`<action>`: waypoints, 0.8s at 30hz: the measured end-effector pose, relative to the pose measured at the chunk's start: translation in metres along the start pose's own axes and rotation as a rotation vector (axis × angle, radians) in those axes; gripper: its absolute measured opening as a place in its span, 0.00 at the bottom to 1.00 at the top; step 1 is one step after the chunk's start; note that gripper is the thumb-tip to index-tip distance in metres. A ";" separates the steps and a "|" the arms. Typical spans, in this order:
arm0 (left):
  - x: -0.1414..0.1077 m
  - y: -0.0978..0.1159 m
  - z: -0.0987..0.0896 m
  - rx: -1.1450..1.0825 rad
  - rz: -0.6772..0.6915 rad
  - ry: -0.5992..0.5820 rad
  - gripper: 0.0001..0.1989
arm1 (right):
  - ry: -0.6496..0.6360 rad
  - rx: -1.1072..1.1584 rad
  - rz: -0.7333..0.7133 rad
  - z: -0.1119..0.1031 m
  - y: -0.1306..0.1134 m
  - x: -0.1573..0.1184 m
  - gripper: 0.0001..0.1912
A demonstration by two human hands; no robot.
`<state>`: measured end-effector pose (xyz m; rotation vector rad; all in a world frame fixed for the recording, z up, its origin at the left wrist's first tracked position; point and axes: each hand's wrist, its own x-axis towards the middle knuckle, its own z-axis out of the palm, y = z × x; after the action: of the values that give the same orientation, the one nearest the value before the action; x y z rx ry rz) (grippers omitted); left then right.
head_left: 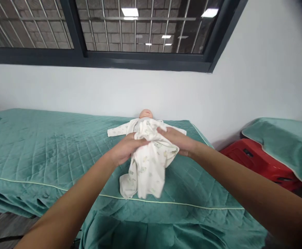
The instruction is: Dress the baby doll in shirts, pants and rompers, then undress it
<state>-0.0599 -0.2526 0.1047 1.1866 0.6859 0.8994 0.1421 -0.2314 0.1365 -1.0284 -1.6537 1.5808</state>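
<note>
Near the doll's head (145, 113), left hand (126, 147) and right hand (178, 140) pinch the garment (149, 167) between nearly closed fingers, seemingly keeping it gathered.

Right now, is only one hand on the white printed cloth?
No, the left hand and the right hand both hold the cloth, one at each side.

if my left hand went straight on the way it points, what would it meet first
The bunched white printed cloth, which your left hand is holding, lies directly ahead of it. Beyond that, the line seems to run toward the doll's head, though depth is hard to judge from one view.
</note>
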 end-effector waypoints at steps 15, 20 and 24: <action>-0.007 -0.034 -0.013 -0.127 -0.104 -0.101 0.26 | 0.045 0.353 -0.061 0.022 0.029 0.002 0.23; 0.000 -0.045 -0.009 -0.402 -0.026 0.183 0.23 | -0.228 0.171 0.116 0.021 0.037 -0.011 0.22; 0.002 -0.057 -0.001 -0.416 -0.119 0.164 0.20 | -0.318 0.108 0.161 0.027 0.042 -0.015 0.20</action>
<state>-0.0470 -0.2575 0.0497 0.7014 0.6545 0.9885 0.1319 -0.2590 0.0940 -0.9086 -1.7000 2.0033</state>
